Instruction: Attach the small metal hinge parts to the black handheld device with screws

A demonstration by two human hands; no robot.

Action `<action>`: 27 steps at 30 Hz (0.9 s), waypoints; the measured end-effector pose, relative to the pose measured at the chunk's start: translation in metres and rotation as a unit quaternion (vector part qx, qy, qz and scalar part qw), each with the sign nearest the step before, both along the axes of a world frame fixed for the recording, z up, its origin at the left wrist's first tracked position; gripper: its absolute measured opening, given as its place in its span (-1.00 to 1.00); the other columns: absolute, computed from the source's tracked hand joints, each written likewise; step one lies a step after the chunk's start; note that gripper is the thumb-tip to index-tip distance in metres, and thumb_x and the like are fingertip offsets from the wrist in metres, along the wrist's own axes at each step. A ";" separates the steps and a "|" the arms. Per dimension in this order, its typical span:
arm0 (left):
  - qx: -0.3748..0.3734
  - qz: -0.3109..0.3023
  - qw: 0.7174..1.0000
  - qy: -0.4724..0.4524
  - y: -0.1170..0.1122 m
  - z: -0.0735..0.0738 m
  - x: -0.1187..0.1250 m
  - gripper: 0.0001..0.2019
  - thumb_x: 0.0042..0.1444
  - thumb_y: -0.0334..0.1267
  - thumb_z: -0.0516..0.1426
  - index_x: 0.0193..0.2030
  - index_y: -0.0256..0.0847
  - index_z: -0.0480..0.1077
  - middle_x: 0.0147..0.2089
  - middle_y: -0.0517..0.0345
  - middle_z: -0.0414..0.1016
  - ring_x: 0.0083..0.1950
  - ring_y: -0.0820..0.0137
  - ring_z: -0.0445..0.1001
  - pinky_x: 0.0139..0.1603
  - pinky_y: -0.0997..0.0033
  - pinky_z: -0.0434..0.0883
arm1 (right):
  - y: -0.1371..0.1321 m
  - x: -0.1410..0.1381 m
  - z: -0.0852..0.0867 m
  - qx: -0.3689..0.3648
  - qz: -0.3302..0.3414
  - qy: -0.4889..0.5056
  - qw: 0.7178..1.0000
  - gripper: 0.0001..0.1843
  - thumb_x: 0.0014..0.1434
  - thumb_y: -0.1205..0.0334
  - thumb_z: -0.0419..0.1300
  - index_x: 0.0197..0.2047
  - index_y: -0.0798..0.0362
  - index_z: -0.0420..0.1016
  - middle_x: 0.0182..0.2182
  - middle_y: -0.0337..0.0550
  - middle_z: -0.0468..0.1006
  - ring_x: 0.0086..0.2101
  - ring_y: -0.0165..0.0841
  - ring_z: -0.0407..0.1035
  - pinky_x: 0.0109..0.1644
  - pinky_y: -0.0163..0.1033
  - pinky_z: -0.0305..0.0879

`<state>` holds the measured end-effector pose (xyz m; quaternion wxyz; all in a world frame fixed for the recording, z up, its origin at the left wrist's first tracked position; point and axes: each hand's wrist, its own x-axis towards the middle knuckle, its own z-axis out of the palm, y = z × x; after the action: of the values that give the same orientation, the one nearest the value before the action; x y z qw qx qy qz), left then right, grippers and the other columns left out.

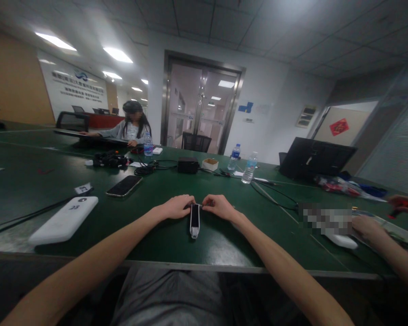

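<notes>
A small narrow device (195,218) with a white frame and a long black face lies in front of me on the green table. Its pale, blunt end points toward me; I cannot make out its exact kind. My left hand (177,207) rests at its far left corner, fingers bent together and touching it. From the right, my right hand (220,207) reaches the same far end, thumb and forefinger pinched beside a thin part there. What lies inside that pinch is too small to tell.
A white power bank (65,220) and a phone (124,185) lie to the left. Beyond are a black box (187,165), a small open box (210,164), cables and water bottles (249,168). A co-worker's hands (367,228) are at the right; another person (134,124) sits across.
</notes>
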<state>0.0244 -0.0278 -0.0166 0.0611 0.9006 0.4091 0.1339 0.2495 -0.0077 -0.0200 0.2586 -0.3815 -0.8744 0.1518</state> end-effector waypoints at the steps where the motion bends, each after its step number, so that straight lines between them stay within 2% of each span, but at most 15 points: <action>1: -0.001 0.001 1.000 0.001 0.000 0.000 0.000 -0.78 0.14 -0.24 0.00 -0.08 -0.14 0.32 -0.12 0.08 0.40 -0.10 0.29 0.40 -0.11 0.35 0.34 | 0.000 0.000 0.000 0.000 -0.003 -0.002 1.000 -0.86 0.03 0.21 0.26 -0.31 0.06 0.52 -0.42 -0.25 0.54 -0.43 -0.44 0.35 -0.30 -0.33 0.25; 11: -0.007 0.008 1.000 -0.002 -0.004 0.003 0.000 -0.78 0.15 -0.23 -0.01 -0.08 -0.13 0.32 -0.13 0.09 0.40 -0.13 0.30 0.40 -0.14 0.36 0.35 | 0.002 0.001 -0.001 0.001 0.004 -0.016 1.000 -0.84 0.09 0.17 0.22 -0.28 0.04 0.55 -0.40 -0.23 0.56 -0.40 -0.43 0.38 -0.27 -0.32 0.25; 16: -0.004 0.007 1.000 -0.004 -0.002 0.002 0.000 -0.78 0.15 -0.22 -0.01 -0.08 -0.13 0.32 -0.16 0.09 0.39 -0.14 0.30 0.40 -0.14 0.36 0.34 | 0.000 0.000 0.001 0.000 0.006 -0.009 1.000 -0.87 0.08 0.22 0.22 -0.28 0.04 0.55 -0.38 -0.24 0.57 -0.39 -0.43 0.39 -0.24 -0.32 0.26; 27: -0.002 0.005 1.000 0.000 0.000 -0.001 0.000 -0.77 0.15 -0.22 0.00 -0.06 -0.12 0.33 -0.17 0.11 0.39 -0.15 0.31 0.40 -0.15 0.37 0.33 | 0.003 0.002 -0.002 -0.013 0.003 -0.001 1.000 -0.87 0.01 0.25 0.25 -0.32 0.06 0.54 -0.44 -0.25 0.54 -0.44 -0.45 0.37 -0.31 -0.35 0.27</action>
<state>0.0240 -0.0276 -0.0172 0.0623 0.8984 0.4138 0.1332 0.2517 -0.0045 -0.0219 0.2522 -0.3824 -0.8737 0.1637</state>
